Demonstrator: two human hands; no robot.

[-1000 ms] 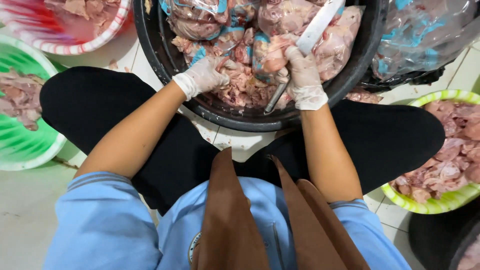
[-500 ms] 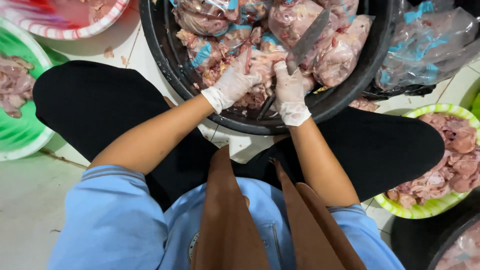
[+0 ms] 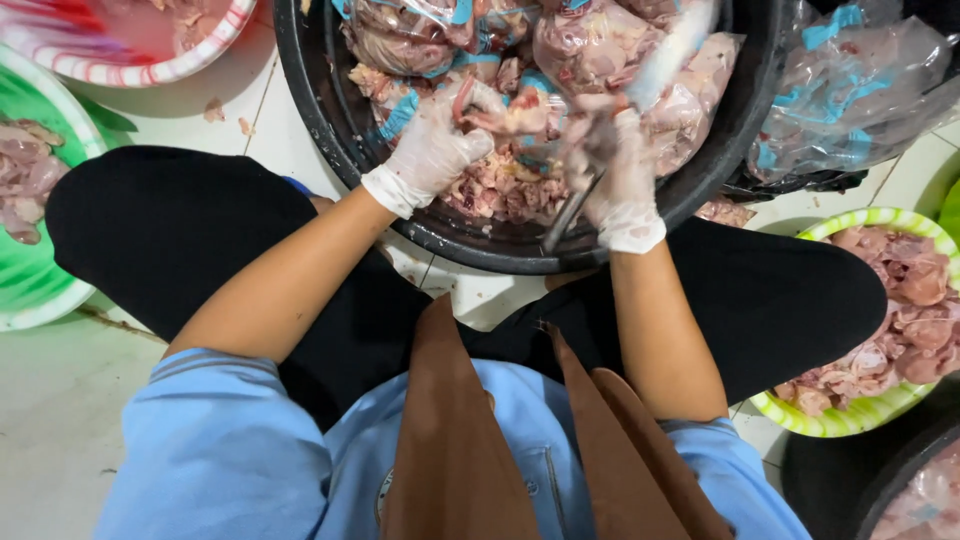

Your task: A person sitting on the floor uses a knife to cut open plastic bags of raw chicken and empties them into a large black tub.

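Both my hands wear white gloves and work over a big black tub [image 3: 300, 90] full of raw meat and clear bags of meat. My left hand [image 3: 435, 145] grips a pink piece of raw meat [image 3: 510, 118] above the tub's near side. My right hand [image 3: 620, 170] holds a knife [image 3: 655, 65]; its blade points up and away and is blurred, and its handle end sticks down past the tub's rim. The two hands are close together, with the meat piece between them.
A yellow-green basin [image 3: 830, 420] of cut meat stands at my right knee. A green basin [image 3: 40, 290] with meat is at left, a red-and-white bowl [image 3: 190, 55] at top left, plastic bags [image 3: 860, 100] at top right. Another black tub [image 3: 900, 480] sits bottom right. My black-clad knees flank the tub.
My left hand has lifted a piece of meat from the pile and moved right toward the knife hand. The knife blade has swung upward and blurs with motion.
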